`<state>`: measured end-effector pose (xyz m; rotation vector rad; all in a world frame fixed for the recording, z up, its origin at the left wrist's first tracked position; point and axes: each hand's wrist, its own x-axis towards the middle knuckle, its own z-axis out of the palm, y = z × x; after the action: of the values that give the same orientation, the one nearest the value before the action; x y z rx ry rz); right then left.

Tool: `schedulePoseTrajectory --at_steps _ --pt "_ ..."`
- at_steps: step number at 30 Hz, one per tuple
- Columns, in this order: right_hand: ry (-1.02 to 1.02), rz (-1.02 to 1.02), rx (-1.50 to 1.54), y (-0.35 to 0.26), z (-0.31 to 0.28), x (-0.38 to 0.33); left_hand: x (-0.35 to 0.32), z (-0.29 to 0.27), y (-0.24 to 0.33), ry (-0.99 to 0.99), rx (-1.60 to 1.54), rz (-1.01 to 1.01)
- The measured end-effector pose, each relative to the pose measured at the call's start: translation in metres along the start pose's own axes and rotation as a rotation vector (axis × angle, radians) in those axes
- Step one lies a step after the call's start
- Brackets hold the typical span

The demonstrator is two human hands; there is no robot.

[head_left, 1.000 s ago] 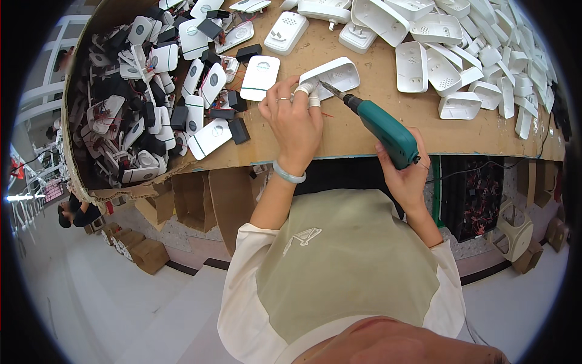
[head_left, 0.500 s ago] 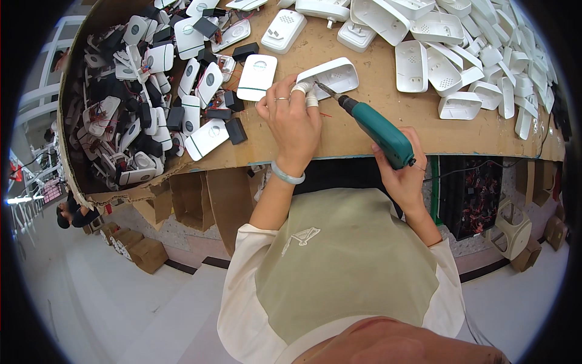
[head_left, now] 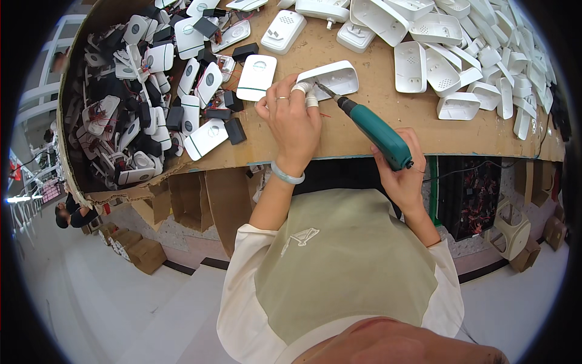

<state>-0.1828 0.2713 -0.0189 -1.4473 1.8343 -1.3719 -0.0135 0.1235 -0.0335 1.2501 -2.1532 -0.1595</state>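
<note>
A white plastic housing (head_left: pixel 341 79) lies tilted on the cardboard-covered table, its hollow side facing me. My left hand (head_left: pixel 293 112) grips its left end, with white wrapping on two fingers. My right hand (head_left: pixel 401 164) is closed around the rear of a green electric screwdriver (head_left: pixel 380 133). The tool slants up and left, and its bit tip reaches inside the left part of the housing, close to my left fingertips. Whatever the tip touches is too small to make out. Just left of my left hand lies a white cover (head_left: pixel 257 77) with a round grey mark.
A large cardboard box (head_left: pixel 76 151) at left holds heaped white covers with black blocks and wires. Empty white housings (head_left: pixel 439 79) are piled at the right. Two closed units (head_left: pixel 284 30) lie beyond my hands. A dark cable (head_left: pixel 485 164) runs along the right table edge.
Almost nothing differs. The screwdriver and both hands keep their places, with the bit still inside the housing.
</note>
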Motion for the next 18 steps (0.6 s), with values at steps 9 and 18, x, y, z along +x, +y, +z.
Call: schedulePoseTrajectory --at_steps 9,18 --pt "0.086 0.095 0.094 -0.006 0.000 -0.004 0.001 -0.001 0.002 0.024 0.062 0.012" --pt "0.112 0.163 0.120 -0.011 -0.010 -0.013 -0.001 -0.004 0.004 0.004 0.080 0.021"
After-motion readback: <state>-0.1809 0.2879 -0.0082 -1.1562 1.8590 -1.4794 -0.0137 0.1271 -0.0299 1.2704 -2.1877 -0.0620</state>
